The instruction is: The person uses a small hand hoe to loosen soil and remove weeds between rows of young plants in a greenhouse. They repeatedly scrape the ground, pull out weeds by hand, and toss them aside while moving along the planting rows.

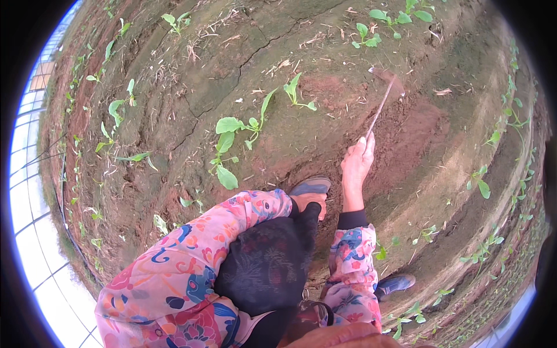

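Observation:
My right hand (358,161) is closed around the thin handle of a small hand hoe (382,106), which reaches up and away to the right. Its head, blurred, is at the soil near a patch of loosened reddish earth (415,136). Close to my dark-clad knee and my shoe (311,185), my left hand (310,201) rests low; its fingers are mostly hidden, so I cannot tell how they are held. Left of the hoe grow leafy green seedlings (230,125), with another seedling (295,93) just beyond them. Neither hand touches these plants.
More seedlings (400,17) stand at the far right, and others (116,112) line the left. A crack (239,75) runs through the soil among bits of straw. My other shoe (395,284) is at the lower right. A pale gridded wall (29,174) borders the left side.

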